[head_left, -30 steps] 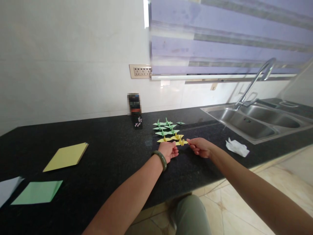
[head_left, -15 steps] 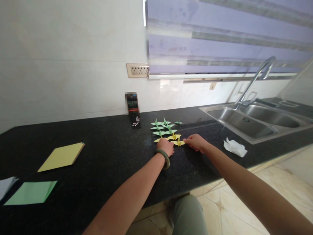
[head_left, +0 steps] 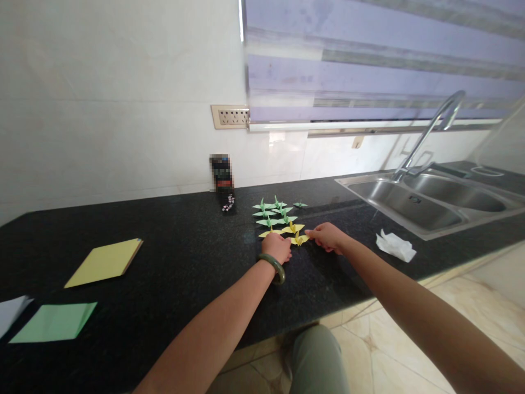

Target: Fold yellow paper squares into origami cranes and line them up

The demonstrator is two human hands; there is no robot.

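At the centre of the frame the fingers (head_left: 312,234) of the right hand (head_left: 328,237) are pinched together on the right wing tip of a small yellow folded-paper crane (head_left: 299,239) that sits on the black speckled stone desk (head_left: 184,257). The left hand (head_left: 276,247), with a green jade bangle (head_left: 274,267) at its wrist, lies just left of that crane with its fingers curled down at the paper; whether they grip it cannot be told, since the back of the hand hides them.

Just above the hands, two more yellow paper cranes (head_left: 283,230) lie in a row, and beyond them stands a cluster of small green paper cranes (head_left: 273,212).

To the right of the right hand lies a crumpled white tissue (head_left: 396,245), and past it, at the right edge, a stainless steel double sink (head_left: 426,202) with a tall curved tap (head_left: 430,128).

At the left of the frame a yellow square paper stack (head_left: 104,261) and a green paper sheet (head_left: 53,322) lie flat on the desk, well apart from the hands.
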